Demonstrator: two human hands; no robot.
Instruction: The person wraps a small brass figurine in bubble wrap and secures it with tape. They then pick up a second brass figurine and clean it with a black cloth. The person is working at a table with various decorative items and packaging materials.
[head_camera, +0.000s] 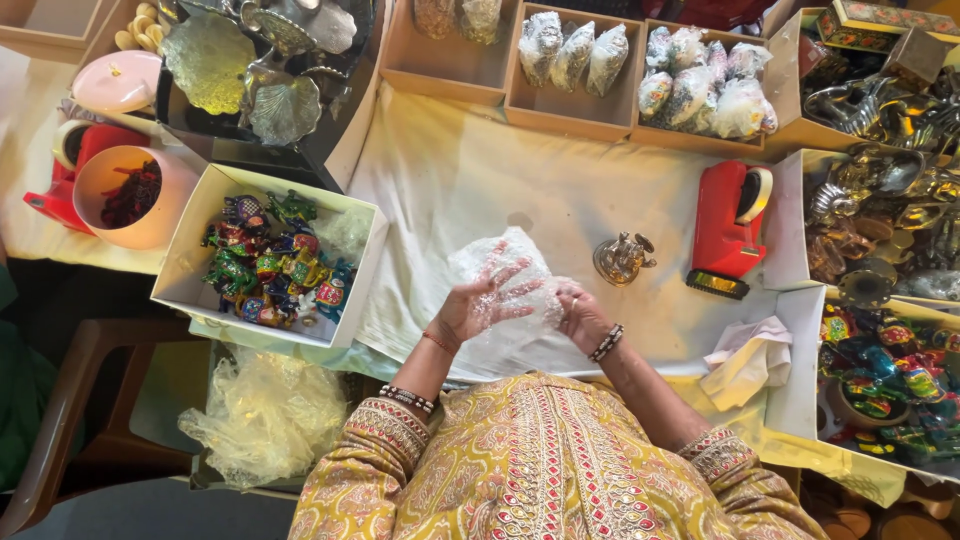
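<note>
Right now both hands work at a sheet of bubble wrap (505, 275) spread on the white-clothed tabletop (440, 180) at the centre of the frame. The left hand (480, 300) lies flat with its fingers spread wide, pressing down through the clear wrap. The right hand (578, 315) is curled at the wrap's right edge, fingers bent and pinching the plastic. Whether anything already lies inside the wrap cannot be told; the plastic is cloudy and bunched there.

Just right of the hands, apart from the wrap, a small silvery metal figurine (622, 258) stands bare on the cloth, and beyond it a red tape dispenser (728, 230).

As for progress, my reading is that the wrapping is partly through. Along the top of the frame, cardboard trays (575, 110) hold bundles already wrapped in bubble plastic (570, 55). An open white box (200, 210) at the left holds colourful painted figurines (270, 270), still unwrapped, and another white box (800, 390) at the lower right holds more of the same. Silvery pieces in the upper right (880, 190) also sit uncovered, so plenty seems left.

A crumpled heap of plastic (265, 415) lies at the lower left, and a folded cloth (745, 365) lies right of the hands.
</note>
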